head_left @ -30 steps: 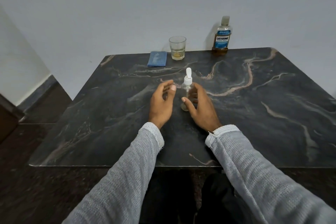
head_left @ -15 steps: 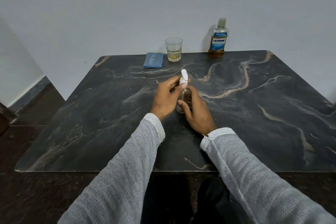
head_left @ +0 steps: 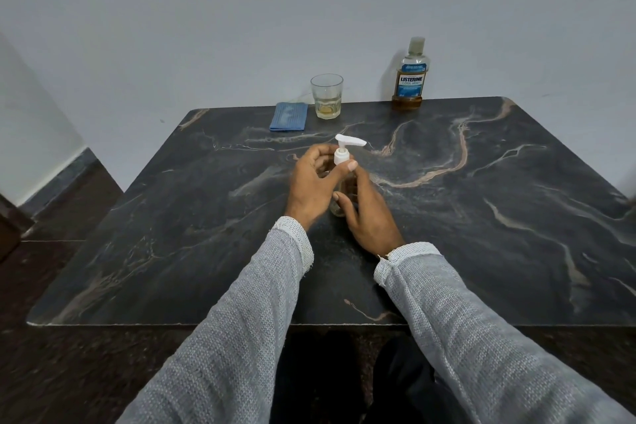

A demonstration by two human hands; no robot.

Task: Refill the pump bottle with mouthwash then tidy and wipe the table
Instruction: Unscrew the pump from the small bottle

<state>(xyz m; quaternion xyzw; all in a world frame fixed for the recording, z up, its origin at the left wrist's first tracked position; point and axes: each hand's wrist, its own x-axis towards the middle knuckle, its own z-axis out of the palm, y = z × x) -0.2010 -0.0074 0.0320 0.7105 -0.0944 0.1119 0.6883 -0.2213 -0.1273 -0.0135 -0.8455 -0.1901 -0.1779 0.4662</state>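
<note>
A small clear pump bottle is stood upright near the middle of the dark marble table, between the two hands. Its white collar is pinched by the left hand, with the thumb laid across the near side of the collar and the fingers curled round the far side. The white pump head is seen above that hand, its spout turned to the right. The lower body of the bottle is gripped by the right hand, the thumb curled across the near side and the fingers wrapped behind; the base is partly hidden by this hand. Whether the pump is screwed tight or loose cannot be told. Both forearms are covered by grey knit sleeves. At the far edge of the table, against the pale wall, a mouthwash bottle with a blue label is stood on the right, capped, with amber liquid shown low in it. To its left, well apart, a glass with a little yellowish liquid at the bottom is stood upright. Just left of the glass, a folded blue cloth is laid flat. All three are well apart from the hands.
</note>
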